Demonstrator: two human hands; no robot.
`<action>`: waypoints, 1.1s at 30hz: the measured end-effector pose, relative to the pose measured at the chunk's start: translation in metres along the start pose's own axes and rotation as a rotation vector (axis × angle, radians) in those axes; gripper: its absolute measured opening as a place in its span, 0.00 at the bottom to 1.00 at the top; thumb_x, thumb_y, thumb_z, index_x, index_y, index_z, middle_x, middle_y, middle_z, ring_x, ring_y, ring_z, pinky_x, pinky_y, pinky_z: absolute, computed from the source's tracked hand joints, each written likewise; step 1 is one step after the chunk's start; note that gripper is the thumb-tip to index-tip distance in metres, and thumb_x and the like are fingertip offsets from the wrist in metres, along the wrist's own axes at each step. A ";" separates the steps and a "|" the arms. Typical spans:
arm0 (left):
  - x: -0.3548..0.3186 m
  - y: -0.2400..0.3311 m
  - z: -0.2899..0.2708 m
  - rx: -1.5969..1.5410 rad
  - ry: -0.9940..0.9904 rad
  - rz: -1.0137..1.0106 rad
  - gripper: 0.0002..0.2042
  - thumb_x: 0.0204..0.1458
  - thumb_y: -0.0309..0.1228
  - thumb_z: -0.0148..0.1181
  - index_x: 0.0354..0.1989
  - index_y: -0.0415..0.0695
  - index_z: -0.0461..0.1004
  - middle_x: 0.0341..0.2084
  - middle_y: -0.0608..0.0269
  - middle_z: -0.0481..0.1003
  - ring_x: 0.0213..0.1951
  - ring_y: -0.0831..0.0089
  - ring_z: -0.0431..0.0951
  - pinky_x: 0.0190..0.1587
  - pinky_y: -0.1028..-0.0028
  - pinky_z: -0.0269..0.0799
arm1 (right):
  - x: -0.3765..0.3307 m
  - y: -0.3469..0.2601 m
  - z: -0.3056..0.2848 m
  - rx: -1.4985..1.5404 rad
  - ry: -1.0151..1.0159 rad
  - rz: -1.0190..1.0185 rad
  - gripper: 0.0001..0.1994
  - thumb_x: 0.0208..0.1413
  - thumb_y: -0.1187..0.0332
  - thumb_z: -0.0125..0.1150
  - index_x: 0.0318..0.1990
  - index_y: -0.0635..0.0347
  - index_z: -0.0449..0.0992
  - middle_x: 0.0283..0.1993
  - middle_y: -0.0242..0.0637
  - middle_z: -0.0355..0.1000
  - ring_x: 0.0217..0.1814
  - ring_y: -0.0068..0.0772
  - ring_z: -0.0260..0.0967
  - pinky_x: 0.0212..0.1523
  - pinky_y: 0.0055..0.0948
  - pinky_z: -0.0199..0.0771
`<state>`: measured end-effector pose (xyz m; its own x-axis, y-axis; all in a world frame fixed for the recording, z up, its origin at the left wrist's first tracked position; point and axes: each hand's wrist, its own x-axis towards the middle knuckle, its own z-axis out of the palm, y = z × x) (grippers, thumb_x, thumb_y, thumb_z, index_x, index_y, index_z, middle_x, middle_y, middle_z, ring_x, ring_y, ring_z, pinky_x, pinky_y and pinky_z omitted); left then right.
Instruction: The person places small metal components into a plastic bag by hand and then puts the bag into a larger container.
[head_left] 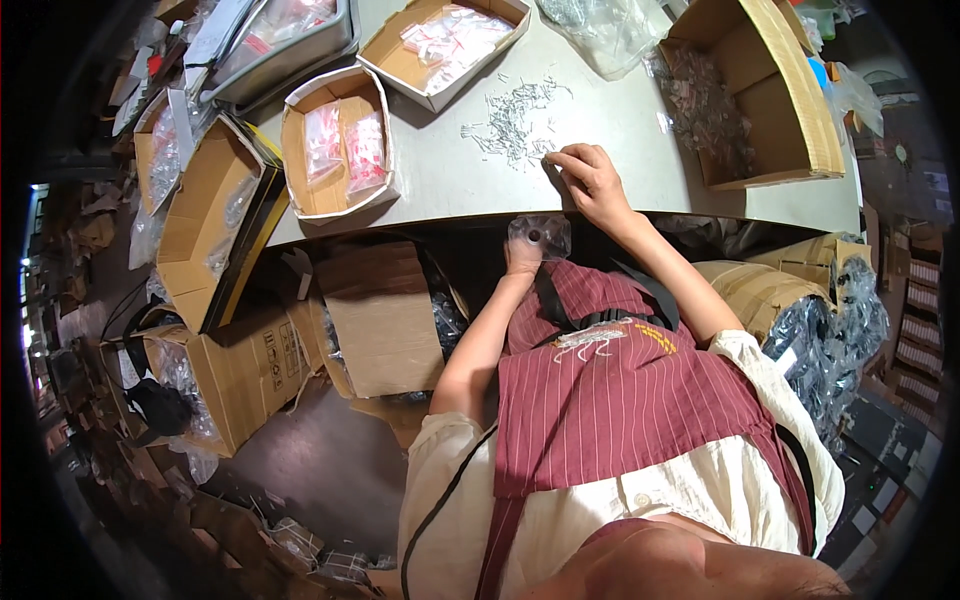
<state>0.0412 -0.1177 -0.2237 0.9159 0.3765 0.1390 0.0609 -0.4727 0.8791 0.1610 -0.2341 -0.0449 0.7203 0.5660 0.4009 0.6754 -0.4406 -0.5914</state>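
Just below the table's front edge, my left hand (522, 257) is closed on a small clear plastic bag (553, 232). A dark round piece (534, 236) shows in or behind the bag's film; I cannot tell which. My right hand (594, 188) is over the table edge, its thumb and fingertips pinched together. Whatever sits between those fingertips is too small to make out. They are beside the near right side of a loose, spread pile of small, thin silvery metal pieces (515, 118) on the pale table (430, 160).
Left of the pile are two shallow cardboard trays (300, 205) (385, 62) holding small bags, and a grey bin (345, 40). A tall open carton (790, 110) with bagged pieces stands right. Behind the pile lies a clear plastic sheet (605, 45). Cartons (385, 310) crowd below the table.
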 end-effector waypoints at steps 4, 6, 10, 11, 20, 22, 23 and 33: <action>0.001 0.000 -0.001 0.011 -0.010 0.011 0.07 0.54 0.32 0.62 0.31 0.42 0.81 0.31 0.51 0.81 0.36 0.49 0.80 0.41 0.58 0.75 | 0.001 -0.001 0.002 -0.006 0.032 -0.019 0.20 0.49 0.83 0.59 0.50 0.59 0.81 0.45 0.42 0.75 0.48 0.46 0.71 0.50 0.38 0.72; 0.003 -0.001 -0.001 0.013 -0.011 0.022 0.07 0.54 0.33 0.63 0.31 0.42 0.81 0.30 0.51 0.81 0.36 0.49 0.80 0.40 0.58 0.75 | 0.002 -0.001 0.002 -0.011 0.029 -0.025 0.20 0.49 0.83 0.59 0.50 0.58 0.81 0.45 0.42 0.75 0.48 0.46 0.71 0.50 0.38 0.73; 0.003 -0.001 0.000 -0.025 0.007 0.020 0.07 0.54 0.33 0.63 0.30 0.42 0.81 0.30 0.51 0.81 0.34 0.50 0.81 0.38 0.58 0.75 | 0.001 0.000 0.002 -0.031 0.016 -0.037 0.21 0.48 0.83 0.58 0.51 0.58 0.81 0.45 0.42 0.75 0.48 0.46 0.70 0.50 0.38 0.73; 0.004 -0.002 0.000 -0.024 0.005 0.022 0.07 0.54 0.33 0.63 0.30 0.42 0.81 0.30 0.51 0.81 0.34 0.50 0.81 0.38 0.58 0.75 | 0.001 0.000 0.002 -0.031 0.018 -0.036 0.21 0.48 0.83 0.58 0.51 0.58 0.81 0.45 0.42 0.75 0.48 0.46 0.70 0.50 0.38 0.73; 0.005 0.003 -0.001 -0.031 -0.019 0.012 0.08 0.54 0.34 0.63 0.30 0.43 0.81 0.29 0.52 0.81 0.34 0.51 0.81 0.38 0.58 0.75 | -0.010 -0.001 -0.006 -0.063 -0.037 -0.087 0.21 0.48 0.82 0.60 0.52 0.57 0.81 0.47 0.42 0.74 0.48 0.47 0.70 0.50 0.39 0.74; 0.004 0.006 -0.002 -0.030 0.026 0.032 0.07 0.53 0.34 0.63 0.29 0.44 0.81 0.28 0.53 0.80 0.34 0.51 0.80 0.39 0.58 0.74 | -0.011 -0.001 -0.008 -0.049 -0.038 -0.095 0.21 0.49 0.82 0.59 0.52 0.58 0.80 0.47 0.42 0.74 0.49 0.47 0.70 0.50 0.39 0.74; 0.005 0.007 -0.002 -0.030 0.024 0.033 0.07 0.53 0.34 0.63 0.29 0.44 0.81 0.28 0.53 0.80 0.34 0.51 0.80 0.39 0.58 0.74 | -0.011 0.000 -0.008 -0.049 -0.037 -0.093 0.21 0.49 0.82 0.59 0.52 0.58 0.80 0.47 0.42 0.74 0.49 0.47 0.70 0.50 0.39 0.74; 0.001 -0.004 0.003 0.054 0.065 0.069 0.06 0.52 0.32 0.61 0.29 0.44 0.81 0.29 0.51 0.79 0.35 0.48 0.79 0.41 0.55 0.73 | 0.001 0.001 -0.007 -0.123 0.006 -0.055 0.22 0.49 0.83 0.58 0.53 0.60 0.79 0.48 0.44 0.74 0.50 0.48 0.71 0.52 0.41 0.74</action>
<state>0.0435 -0.1180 -0.2286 0.8913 0.3915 0.2287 0.0219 -0.5410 0.8407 0.1631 -0.2385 -0.0402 0.6826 0.5877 0.4343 0.7277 -0.4919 -0.4781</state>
